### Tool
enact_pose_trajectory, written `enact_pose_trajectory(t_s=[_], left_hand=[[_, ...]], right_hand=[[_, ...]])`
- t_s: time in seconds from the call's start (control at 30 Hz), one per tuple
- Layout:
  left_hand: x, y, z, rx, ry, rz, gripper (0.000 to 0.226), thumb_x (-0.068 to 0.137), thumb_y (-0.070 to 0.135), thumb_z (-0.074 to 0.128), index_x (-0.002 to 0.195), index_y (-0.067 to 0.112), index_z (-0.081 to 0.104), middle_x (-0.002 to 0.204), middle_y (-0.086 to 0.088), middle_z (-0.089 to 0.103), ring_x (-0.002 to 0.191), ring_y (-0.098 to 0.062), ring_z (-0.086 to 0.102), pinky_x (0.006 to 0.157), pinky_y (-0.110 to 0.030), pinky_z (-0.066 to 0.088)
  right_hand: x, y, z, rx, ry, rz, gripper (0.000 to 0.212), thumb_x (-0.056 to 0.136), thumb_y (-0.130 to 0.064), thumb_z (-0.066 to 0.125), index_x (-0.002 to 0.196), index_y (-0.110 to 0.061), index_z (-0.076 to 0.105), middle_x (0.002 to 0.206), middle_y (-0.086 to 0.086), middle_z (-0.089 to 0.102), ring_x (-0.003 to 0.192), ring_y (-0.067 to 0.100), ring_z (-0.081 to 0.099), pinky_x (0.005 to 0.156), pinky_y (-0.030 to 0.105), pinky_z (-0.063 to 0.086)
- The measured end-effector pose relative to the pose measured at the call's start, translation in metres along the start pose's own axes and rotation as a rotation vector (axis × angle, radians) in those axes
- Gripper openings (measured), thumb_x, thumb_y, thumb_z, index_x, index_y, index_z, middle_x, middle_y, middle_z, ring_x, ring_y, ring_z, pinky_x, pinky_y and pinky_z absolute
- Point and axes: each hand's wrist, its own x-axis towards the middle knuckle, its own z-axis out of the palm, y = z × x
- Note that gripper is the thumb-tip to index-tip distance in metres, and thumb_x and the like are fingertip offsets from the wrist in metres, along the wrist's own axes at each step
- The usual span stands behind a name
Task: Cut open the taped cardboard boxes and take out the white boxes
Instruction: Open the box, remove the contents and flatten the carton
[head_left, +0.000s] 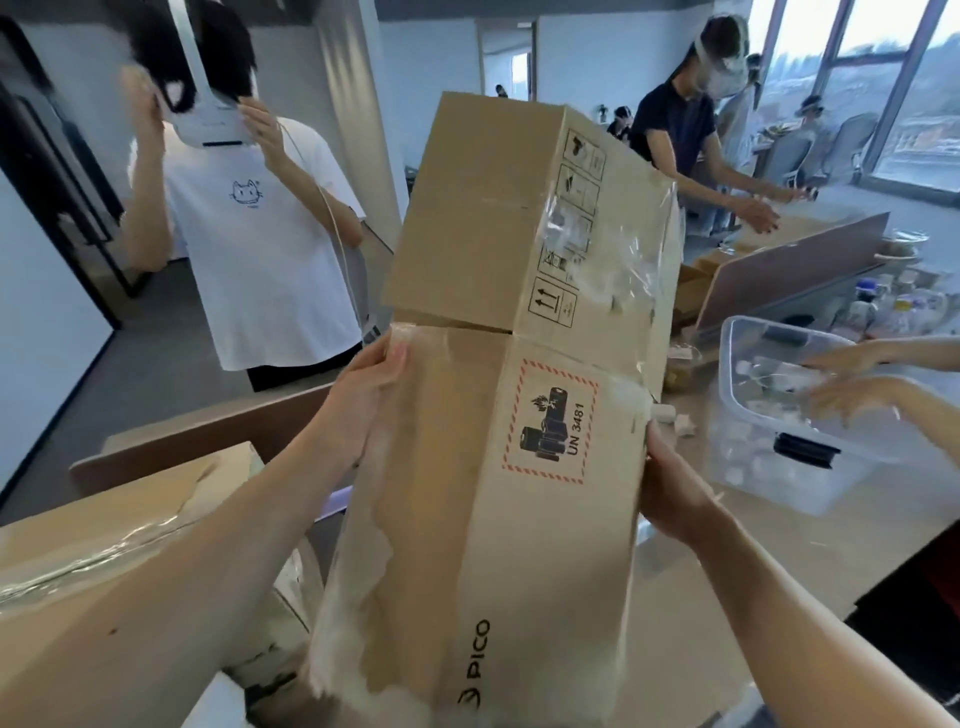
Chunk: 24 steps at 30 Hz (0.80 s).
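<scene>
Nearest of all is the PICO-printed end of a cardboard box (498, 519), lifted at a tilt so its far end rises away from the viewer. The left grip (363, 400) clasps this box's left edge up by its far end, thumb on the facing side and fingers hidden behind. The right grip (670, 483) clamps the right edge the same way, just below the red-bordered UN 3481 label (550, 421). A second cardboard box (483, 218) sits end to end against the far end of the first, a thin dark seam showing between them. Torn clear tape (639, 249) hangs crumpled down the right side across both.

At near left lies another taped cardboard box (104, 545). To the right, on the pale surface (727, 571), stands a clear plastic bin (779, 467) with another person's hands (852, 400) reaching into it. Far left, someone in a white T-shirt (260, 249) holds a white headset (213, 119) up to the head. Far right, a person in a dark shirt (675, 124) bends over the surface.
</scene>
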Motion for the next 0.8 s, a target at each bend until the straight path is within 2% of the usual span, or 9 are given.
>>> enact_pose_trajectory(t_s=[0.13,0.23,0.33,0.37,0.43,0.5,0.57,0.63,0.8], left_hand=[[-0.002,0.006,-0.026,0.023,0.039,-0.002,0.020,0.096,0.021,0.055,0.107,0.012,0.069,0.100,-0.008,0.072,0.091,-0.022,0.069,0.084,-0.035,0.055],[-0.007,0.004,-0.037,0.042,0.083,-0.027,0.031,0.101,0.018,0.047,0.086,0.023,0.074,0.091,-0.002,0.074,0.084,-0.017,0.070,0.075,-0.030,0.058],[-0.011,-0.014,-0.043,0.054,0.152,-0.073,0.028,0.103,0.018,0.048,0.091,0.023,0.073,0.093,-0.003,0.074,0.084,-0.018,0.072,0.071,-0.031,0.059],[-0.013,-0.022,-0.043,0.052,0.181,-0.095,0.026,0.103,0.019,0.049,0.091,0.023,0.072,0.093,-0.003,0.074,0.083,-0.018,0.072,0.069,-0.030,0.059],[-0.014,-0.041,-0.048,0.089,0.226,-0.140,0.019,0.104,0.020,0.049,0.101,0.019,0.068,0.096,-0.005,0.075,0.085,-0.019,0.072,0.069,-0.031,0.059],[-0.015,-0.063,-0.055,0.183,0.234,-0.186,0.020,0.105,0.023,0.048,0.110,0.013,0.064,0.100,-0.006,0.074,0.088,-0.021,0.071,0.074,-0.033,0.058],[-0.017,-0.091,-0.062,0.332,0.243,-0.254,0.024,0.106,0.026,0.047,0.112,0.006,0.060,0.098,-0.010,0.069,0.087,-0.025,0.064,0.078,-0.037,0.052],[-0.022,-0.120,-0.067,0.420,0.284,-0.329,0.023,0.106,0.023,0.047,0.108,0.003,0.057,0.092,-0.010,0.063,0.084,-0.025,0.057,0.074,-0.038,0.048],[-0.047,-0.194,-0.068,0.405,0.423,-0.497,0.019,0.105,0.023,0.049,0.112,0.024,0.067,0.107,-0.002,0.074,0.100,-0.024,0.070,0.090,-0.047,0.056]], right_hand=[[-0.002,-0.006,0.011,0.031,0.119,-0.036,0.054,0.095,-0.053,0.049,0.128,-0.013,0.064,0.130,0.018,0.062,0.121,0.033,0.060,0.103,0.049,0.046],[-0.004,-0.018,0.011,-0.016,0.271,-0.100,0.041,0.083,-0.049,0.068,0.108,-0.017,0.074,0.121,0.014,0.069,0.110,0.027,0.066,0.098,0.045,0.050],[0.002,-0.025,0.003,-0.163,0.427,-0.128,0.078,0.053,-0.063,0.087,0.109,-0.011,0.071,0.113,0.013,0.071,0.100,0.026,0.068,0.093,0.047,0.054],[0.005,-0.026,-0.002,-0.235,0.466,-0.142,0.077,0.050,-0.066,0.087,0.105,-0.014,0.072,0.109,0.011,0.073,0.097,0.026,0.069,0.091,0.048,0.056],[0.013,-0.028,-0.010,-0.389,0.539,-0.148,0.063,0.058,-0.067,0.083,0.098,-0.020,0.073,0.098,0.005,0.075,0.093,0.027,0.070,0.085,0.049,0.058],[0.017,-0.030,-0.011,-0.529,0.596,-0.155,0.046,0.072,-0.058,0.079,0.095,-0.018,0.071,0.091,0.003,0.073,0.086,0.023,0.068,0.080,0.044,0.059],[0.024,-0.029,-0.012,-0.747,0.645,-0.193,0.037,0.083,-0.047,0.073,0.097,-0.013,0.068,0.091,0.005,0.068,0.083,0.022,0.062,0.080,0.042,0.055],[0.032,-0.020,-0.015,-0.904,0.637,-0.195,0.032,0.088,-0.040,0.070,0.096,-0.009,0.066,0.093,0.009,0.065,0.086,0.027,0.060,0.080,0.040,0.051],[0.053,0.024,-0.028,-1.064,0.552,-0.050,0.031,0.091,-0.037,0.065,0.101,-0.009,0.061,0.097,0.010,0.061,0.092,0.031,0.059,0.074,0.037,0.045]])
